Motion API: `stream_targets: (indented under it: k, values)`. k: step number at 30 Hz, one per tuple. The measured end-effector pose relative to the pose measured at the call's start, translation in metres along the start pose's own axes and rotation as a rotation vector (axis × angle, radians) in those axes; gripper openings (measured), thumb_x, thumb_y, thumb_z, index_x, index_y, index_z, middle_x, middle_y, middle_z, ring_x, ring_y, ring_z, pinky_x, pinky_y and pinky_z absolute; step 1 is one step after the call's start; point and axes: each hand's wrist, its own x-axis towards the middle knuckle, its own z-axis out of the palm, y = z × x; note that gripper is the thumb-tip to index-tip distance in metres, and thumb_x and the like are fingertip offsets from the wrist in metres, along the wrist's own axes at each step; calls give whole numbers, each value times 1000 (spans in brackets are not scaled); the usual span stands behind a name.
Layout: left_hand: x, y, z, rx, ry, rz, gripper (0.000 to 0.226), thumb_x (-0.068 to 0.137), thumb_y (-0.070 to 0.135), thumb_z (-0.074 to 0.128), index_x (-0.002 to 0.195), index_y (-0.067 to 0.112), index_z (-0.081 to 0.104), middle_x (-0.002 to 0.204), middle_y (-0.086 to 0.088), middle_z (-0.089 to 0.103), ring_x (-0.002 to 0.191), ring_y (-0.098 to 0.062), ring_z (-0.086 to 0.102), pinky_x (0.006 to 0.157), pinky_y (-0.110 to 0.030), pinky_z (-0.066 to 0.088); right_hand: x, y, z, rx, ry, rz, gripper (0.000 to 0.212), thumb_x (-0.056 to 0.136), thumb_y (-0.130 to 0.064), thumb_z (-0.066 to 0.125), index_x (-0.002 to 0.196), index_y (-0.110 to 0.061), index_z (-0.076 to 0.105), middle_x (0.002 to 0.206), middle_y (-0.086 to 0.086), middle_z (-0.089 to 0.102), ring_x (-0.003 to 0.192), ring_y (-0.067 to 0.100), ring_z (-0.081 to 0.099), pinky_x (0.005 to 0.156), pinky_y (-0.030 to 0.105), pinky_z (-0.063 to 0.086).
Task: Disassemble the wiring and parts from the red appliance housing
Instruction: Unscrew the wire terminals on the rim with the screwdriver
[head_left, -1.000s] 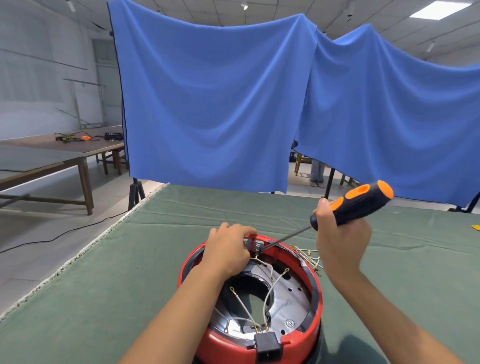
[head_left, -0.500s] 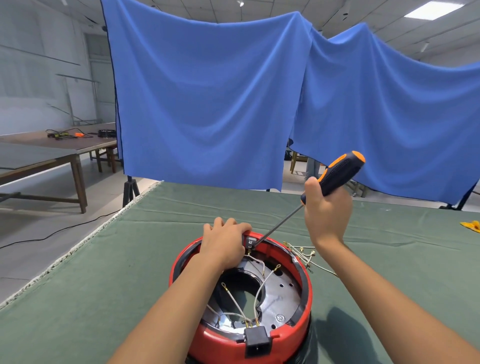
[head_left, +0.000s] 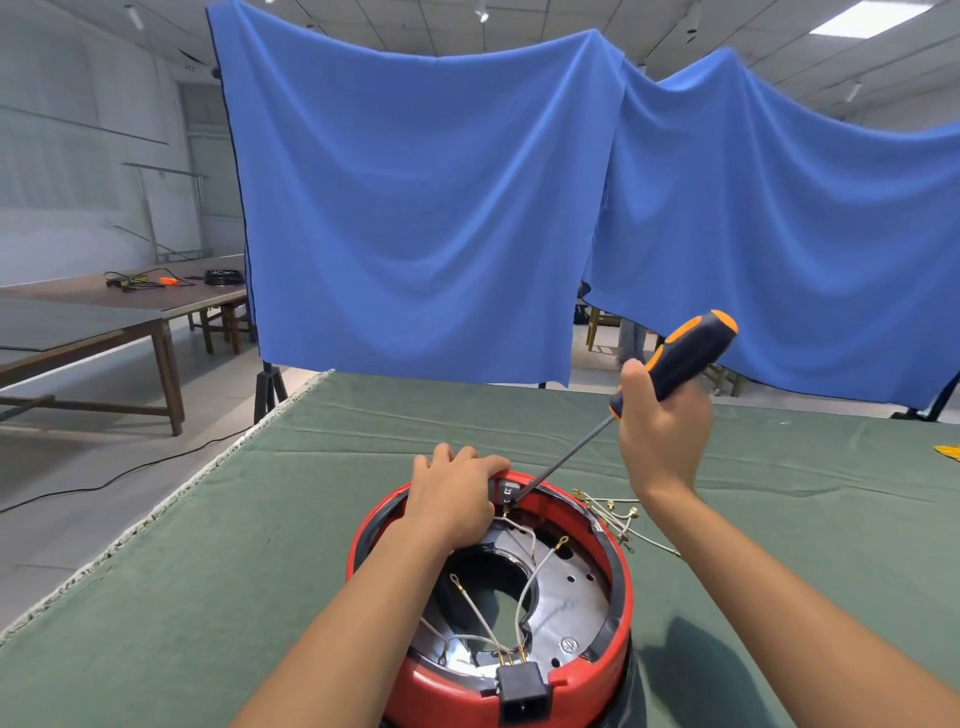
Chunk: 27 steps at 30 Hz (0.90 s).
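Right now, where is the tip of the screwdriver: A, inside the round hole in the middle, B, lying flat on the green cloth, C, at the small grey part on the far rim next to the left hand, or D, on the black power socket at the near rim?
C: the screwdriver, gripped by the right hand, slants down to the small grey part on the far rim of the red housing, where the left hand rests.
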Motion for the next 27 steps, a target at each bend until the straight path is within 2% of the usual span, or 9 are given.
stream_targets:
  k: [4, 7, 10, 13, 14, 18, 21, 23, 27]
  values:
    - [1, 1, 0, 11, -13, 5, 56, 85, 11, 44, 134, 40, 42, 129, 2, 50, 116, -24, 35, 93, -38, 25, -26, -10, -12, 21, -7, -89, 36, 72, -45, 50, 47, -22, 41, 42, -15, 49, 45, 1, 48, 48, 10, 34]
    - [1, 0, 0, 19, -18, -1, 57, 85, 10, 44, 133, 40, 42, 129, 2, 50, 115, -25, 36, 93, -38, 25, -37, -18, -13, -13, -51, -159, 42, 70, -48, 50, 47, -15, 35, 40, -3, 40, 47, 12, 41, 49, 21, 32]
    - [2, -2, 1, 20, -12, -2, 56, 85, 11, 45, 133, 40, 43, 128, 2, 51, 114, -25, 36, 93, -38, 25, -40, -26, -9, -34, -108, -226, 46, 71, -45, 50, 50, -8, 34, 44, 15, 39, 49, 24, 39, 51, 35, 32]
    - [2, -2, 2, 16, -3, 4, 55, 86, 10, 44, 133, 40, 44, 128, 2, 51, 114, -26, 36, 93, -38, 25, -32, -27, -3, -41, -107, -175, 48, 70, -49, 47, 54, -6, 33, 44, 7, 34, 48, 21, 34, 53, 37, 32]
    - [3, -2, 2, 12, -1, 6, 55, 87, 10, 44, 133, 40, 44, 128, 2, 51, 114, -26, 36, 94, -38, 25, -28, -26, -2, -39, -104, -149, 47, 70, -49, 46, 55, -6, 34, 44, 4, 36, 47, 19, 34, 53, 37, 34]
    - [5, -2, 4, 11, -2, 5, 56, 87, 9, 43, 134, 40, 44, 128, 1, 51, 115, -26, 36, 94, -39, 25, -13, -20, 2, -37, -82, -102, 39, 72, -47, 45, 54, -13, 41, 51, 14, 54, 50, 23, 48, 52, 34, 38]
    - [5, -3, 4, 6, -2, 6, 56, 86, 9, 43, 133, 39, 44, 127, 1, 52, 115, -26, 36, 94, -39, 25, -1, -14, 7, -85, -68, -76, 43, 72, -44, 44, 58, -4, 51, 53, 12, 59, 46, 14, 46, 46, 24, 33]
    - [5, -2, 4, -2, -3, 7, 56, 86, 9, 44, 133, 39, 45, 127, 1, 52, 115, -26, 36, 94, -39, 25, 7, -9, 10, -126, -42, -29, 43, 72, -41, 45, 62, 0, 55, 57, 12, 62, 45, 12, 45, 45, 22, 33]
    - [3, -2, 3, -2, -4, 11, 54, 85, 8, 44, 131, 38, 47, 128, 1, 52, 114, -26, 36, 94, -40, 25, 17, 0, 15, -172, -5, 75, 42, 71, -44, 45, 63, -4, 56, 63, 13, 66, 57, 25, 57, 52, 27, 40]
